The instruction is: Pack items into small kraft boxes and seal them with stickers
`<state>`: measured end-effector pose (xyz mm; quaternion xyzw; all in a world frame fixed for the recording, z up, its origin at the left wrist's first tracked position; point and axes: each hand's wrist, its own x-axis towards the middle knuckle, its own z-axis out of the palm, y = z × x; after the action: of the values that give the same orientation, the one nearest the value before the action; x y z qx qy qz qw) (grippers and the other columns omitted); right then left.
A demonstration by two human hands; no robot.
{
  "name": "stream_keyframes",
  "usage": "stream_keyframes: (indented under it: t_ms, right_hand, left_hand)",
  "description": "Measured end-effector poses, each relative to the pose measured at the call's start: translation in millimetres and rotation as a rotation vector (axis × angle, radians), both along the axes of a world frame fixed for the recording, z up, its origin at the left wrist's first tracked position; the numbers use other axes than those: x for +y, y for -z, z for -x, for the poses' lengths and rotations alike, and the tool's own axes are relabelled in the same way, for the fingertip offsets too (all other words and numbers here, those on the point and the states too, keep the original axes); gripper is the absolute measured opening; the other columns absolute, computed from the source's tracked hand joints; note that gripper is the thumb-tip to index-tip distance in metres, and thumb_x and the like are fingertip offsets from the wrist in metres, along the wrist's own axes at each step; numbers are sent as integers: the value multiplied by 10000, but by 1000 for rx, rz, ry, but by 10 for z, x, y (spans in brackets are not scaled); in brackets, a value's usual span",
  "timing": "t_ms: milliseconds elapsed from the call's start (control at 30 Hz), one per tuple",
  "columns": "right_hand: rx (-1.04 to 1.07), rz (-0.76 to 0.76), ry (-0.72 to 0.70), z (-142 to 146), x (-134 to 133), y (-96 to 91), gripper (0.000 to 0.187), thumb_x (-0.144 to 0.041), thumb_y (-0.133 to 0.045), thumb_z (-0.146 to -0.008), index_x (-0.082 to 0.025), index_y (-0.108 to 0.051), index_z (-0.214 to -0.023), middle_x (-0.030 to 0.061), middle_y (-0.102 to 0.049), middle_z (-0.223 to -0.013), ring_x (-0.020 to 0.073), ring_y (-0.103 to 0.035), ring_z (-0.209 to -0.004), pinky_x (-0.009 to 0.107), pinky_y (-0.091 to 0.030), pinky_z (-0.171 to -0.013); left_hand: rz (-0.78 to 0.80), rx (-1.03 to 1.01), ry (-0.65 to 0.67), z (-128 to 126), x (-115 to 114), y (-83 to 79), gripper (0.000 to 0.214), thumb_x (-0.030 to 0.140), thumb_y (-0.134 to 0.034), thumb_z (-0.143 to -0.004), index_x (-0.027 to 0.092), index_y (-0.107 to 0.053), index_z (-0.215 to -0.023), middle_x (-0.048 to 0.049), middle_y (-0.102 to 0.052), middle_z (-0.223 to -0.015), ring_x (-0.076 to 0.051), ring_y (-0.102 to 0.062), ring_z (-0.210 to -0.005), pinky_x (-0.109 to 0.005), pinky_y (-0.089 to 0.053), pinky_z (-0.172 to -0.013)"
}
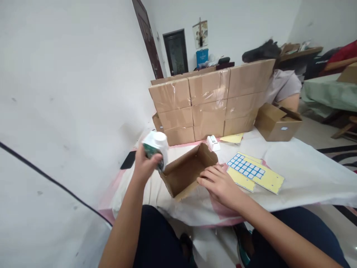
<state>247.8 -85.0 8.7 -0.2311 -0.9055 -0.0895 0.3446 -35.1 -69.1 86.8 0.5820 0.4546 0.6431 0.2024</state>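
From my remote post, the head view shows handling that I judge to be partway along. The open cardboard box [182,175] sits tilted across the cloth-covered table [304,163], its brown inner walls and floor exposed. The white container [163,147] with a green label, blurred, is off the cloth and held up just beside the box's left end; I count the grasp as done, while the container is not set down anywhere, neither in the box nor on the cloth. The left hand [145,163] has its fingers and thumb wrapped around the container's lower part. The right hand [217,183] has its fingers close together and slightly bent, their tips at the box's near right rim; I cannot tell whether they pinch the edge or merely rest there. To the right lie yellow pieces [269,179], one bearing a blue-bordered grid, apparently unhandled at this moment. Behind the box stand a small white object [213,143] and the stacked cartons [208,106]; a dark flat object [128,160] lies left.
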Motion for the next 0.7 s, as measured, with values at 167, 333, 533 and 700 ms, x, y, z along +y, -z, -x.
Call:
stream_keyframes:
  t_ms: [167,333,533,700]
  right_hand:
    - [13,-107,-39,-62,-70,49,208,-104,-492,-998,-171,-684,-954,43,-624,-789,187,-510,-809,358,-362,-755]
    - [-67,-126,-64,-79,-163,37,182,-95,-510,-992,-151,-683,-1001,60,-671,-868,182,-519,-798,361,-351,-714]
    - [-36,-155,-58,-24,-168,3,168,-92,-528,-983,-138,-687,-957,62,-676,-848,181,-514,-762,364,-328,-667]
    - [-10,-135,-53,-21,-212,-29,193,-82,-513,-982,-132,-694,-940,73,-667,-831,187,-520,-742,377,-345,-683]
  left_hand:
    - [426,886,235,-667,-469,-53,558,516,-766,-779,302,-608,-1270,-50,-717,-1165,-322,-689,-1023,-365,-515,-819]
    - [551,1288,18,-684,-223,130,460,534,-669,-870,242,-556,-1207,-88,-710,-1130,-333,-715,-942,-344,-486,-700]
    - [564,1632,199,-802,102,193,510,328,-840,-736,183,-590,-1156,-130,-716,-1085,-365,-719,-947,-368,-514,-724]
    - [601,1603,289,-1041,515,633,471,238,-889,-676,135,-673,-1081,-118,-729,-954,-306,-716,-891,-406,-562,-794]
